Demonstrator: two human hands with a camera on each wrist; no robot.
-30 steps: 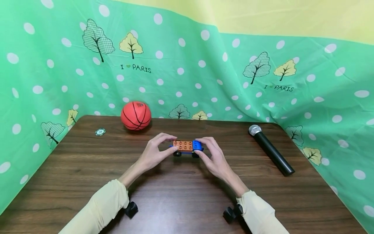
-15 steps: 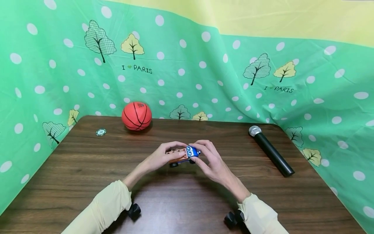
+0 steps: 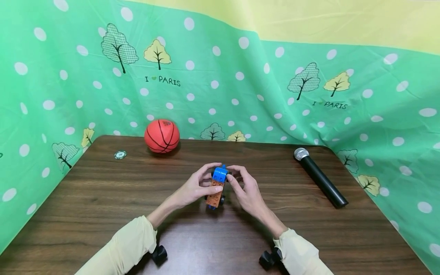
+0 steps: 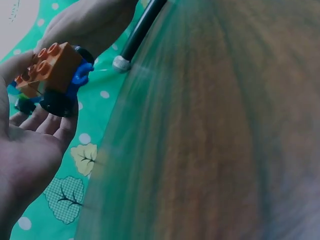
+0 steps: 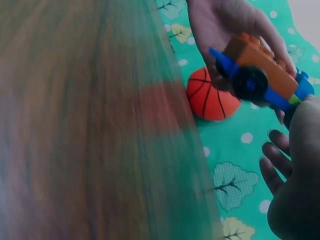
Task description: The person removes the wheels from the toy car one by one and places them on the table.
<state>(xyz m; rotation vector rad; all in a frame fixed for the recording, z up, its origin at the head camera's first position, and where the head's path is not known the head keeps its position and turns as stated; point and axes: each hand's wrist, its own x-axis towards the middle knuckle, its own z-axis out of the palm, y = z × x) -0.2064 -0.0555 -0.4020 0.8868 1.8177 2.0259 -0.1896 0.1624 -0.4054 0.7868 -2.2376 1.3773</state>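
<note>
A toy brick car (image 3: 216,187), orange bricks with a blue brick at one end, a blue base and black wheels, is held above the brown table (image 3: 103,198), tipped on end with the blue brick uppermost. My left hand (image 3: 196,187) grips it from the left, thumb and fingers curled round the orange part. My right hand (image 3: 245,187) pinches it from the right near the blue end. The left wrist view shows the car (image 4: 52,75) at my fingertips, orange studs up. The right wrist view shows the car (image 5: 265,75) from below, one black wheel (image 5: 250,82) facing the camera.
An orange basketball (image 3: 162,136) lies at the table's back left, with a small round token (image 3: 120,154) to its left. A black microphone (image 3: 319,177) lies at the right. A green dotted cloth (image 3: 240,76) hangs behind and round the sides.
The car has been lifted off the table and turned from lying level to standing on end, blue brick up. Both hands drew slightly nearer to me with it.
</note>
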